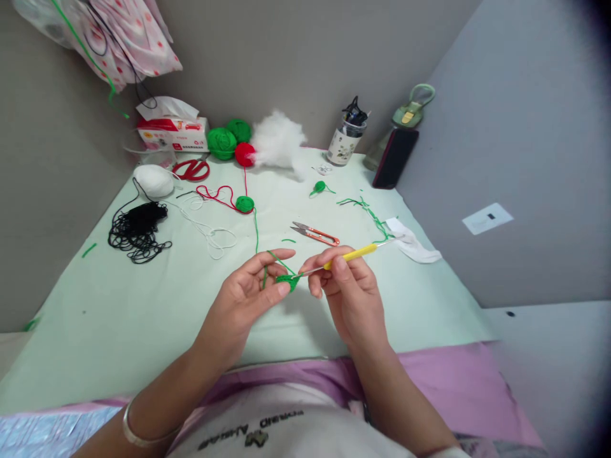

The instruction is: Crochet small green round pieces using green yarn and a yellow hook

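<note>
Between thumb and fingers, my left hand [252, 289] pinches a small piece of green crochet work [287, 281]. Green yarn [256, 232] loops over its raised index finger and runs back to a small green ball [245, 203] on the table. A crochet hook with a yellow handle [356, 254] is gripped in my right hand [351, 289], its metal tip at the green piece. Whether the tip sits inside a stitch is too small to tell. Just beyond my hands lie orange thread snips [316, 233], blades apart.
Black yarn [140, 229], white yarn [153, 181] and red scissors [191, 170] lie at left. A tissue box [174, 133], green balls [222, 144], a red ball [244, 154] and white stuffing [278, 143] line the back. A pen jar [346, 143], phone [395, 158] and bottle [408, 117] stand right.
</note>
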Demonstrator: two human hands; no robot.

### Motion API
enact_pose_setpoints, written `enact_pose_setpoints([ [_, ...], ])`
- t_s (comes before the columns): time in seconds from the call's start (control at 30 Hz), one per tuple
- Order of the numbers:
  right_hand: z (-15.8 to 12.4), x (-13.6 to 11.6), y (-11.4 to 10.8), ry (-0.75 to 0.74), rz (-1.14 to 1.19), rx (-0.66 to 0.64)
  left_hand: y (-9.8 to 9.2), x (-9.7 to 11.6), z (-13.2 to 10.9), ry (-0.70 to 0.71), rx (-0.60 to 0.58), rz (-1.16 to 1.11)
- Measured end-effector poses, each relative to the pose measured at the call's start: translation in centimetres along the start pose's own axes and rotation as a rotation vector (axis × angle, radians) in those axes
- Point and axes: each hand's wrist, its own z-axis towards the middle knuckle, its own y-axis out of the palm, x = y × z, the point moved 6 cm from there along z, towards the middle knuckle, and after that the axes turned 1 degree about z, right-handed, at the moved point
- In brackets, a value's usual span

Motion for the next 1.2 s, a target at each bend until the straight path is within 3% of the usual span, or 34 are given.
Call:
enact_pose_setpoints([
  [0.13, -0.7, -0.8, 0.1, -0.131, -0.215, -0.006, -0.4, 0.3, -0.1, 0.068, 0.042, 0.118],
  [0.33, -2.3, -2.5, 1.6, -0.479, -0.681, -0.118, -0.6, 0.5, -0.3, 0.135, 0.112, 0.197],
  [0.43, -3.2, -2.6, 2.6, -0.71, -1.025, -0.188, -0.2, 0.3, -0.2, 0.05, 0.072, 0.012],
  [0.5, -3.5, -2.5, 2.6, -0.788, -1.084, -0.195, 0.5, -0.3, -0.1, -0.096, -0.016, -0.16],
  [0.6, -2.8, -2.7, 1.4, -0.663, -0.816, -0.092, 0.8, -0.7, 0.0, -0.232, -0.076, -0.311],
  [0.73, -1.2, -1.9, 0.2, -0.352, -0.371, 0.022, 0.6, -0.2, 0.2, -0.153, -0.038, -0.306],
  [0.83, -0.7, -1.4, 0.7, -0.275, -0.309, -0.028, 1.1, 0.0, 0.1, -0.099, -0.077, -0.238],
  [0.93, -1.0, -1.3, 0.9, -0.303, -0.384, -0.016, 1.0, -0.2, 0.0, -0.047, -0.036, -0.14],
  [1.03, -1.8, -1.4, 1.1, -0.45, -0.637, -0.034, 0.7, -0.4, 0.1, -0.014, 0.04, -0.127],
  [1.13, -2.8, -1.7, 1.8, -0.696, -0.922, -0.118, 1.1, -1.1, 0.3, -0.139, -0.008, -0.264],
  [1.2, -2.8, -2.1, 1.5, -0.723, -0.887, -0.093, 1.4, -1.5, 0.4, -0.243, -0.059, -0.363],
])
